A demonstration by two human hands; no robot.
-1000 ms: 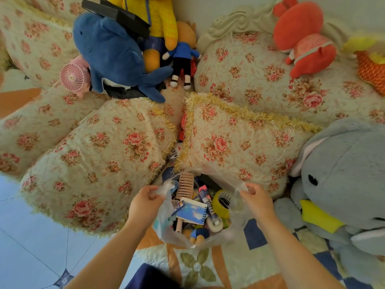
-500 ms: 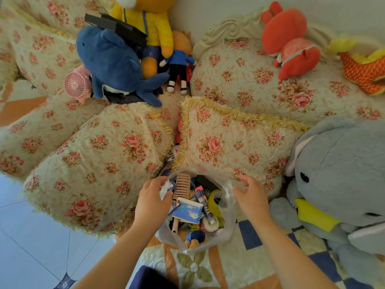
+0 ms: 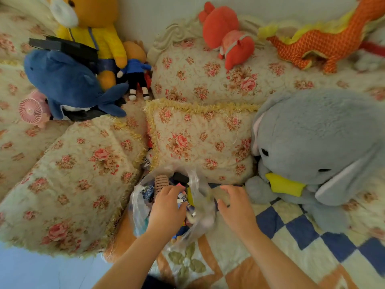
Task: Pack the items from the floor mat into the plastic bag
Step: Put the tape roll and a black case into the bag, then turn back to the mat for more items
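Note:
The clear plastic bag [image 3: 201,190] stands on the quilted floor mat [image 3: 291,236] in front of the floral cushions. It holds several small items, among them a brown hairbrush [image 3: 161,181] that sticks up at the back. My left hand [image 3: 168,207] is over the bag's mouth, with its fingers lying on the items inside. My right hand [image 3: 233,207] is at the bag's right side, fingers curled at the blurred plastic rim. Most of the contents are hidden under my left hand.
Floral cushions [image 3: 200,140] crowd the bag from behind and from the left. A large grey plush [image 3: 316,147] lies on the right, partly on the mat. A blue shark plush [image 3: 68,84] and a pink fan [image 3: 31,109] are at the far left, with blue floor tiles at the lower left.
My left hand has left the bag's left rim and moved right, over the bag's mouth and onto the contents. My right hand has shifted slightly with the right rim, and the bag's mouth is narrower.

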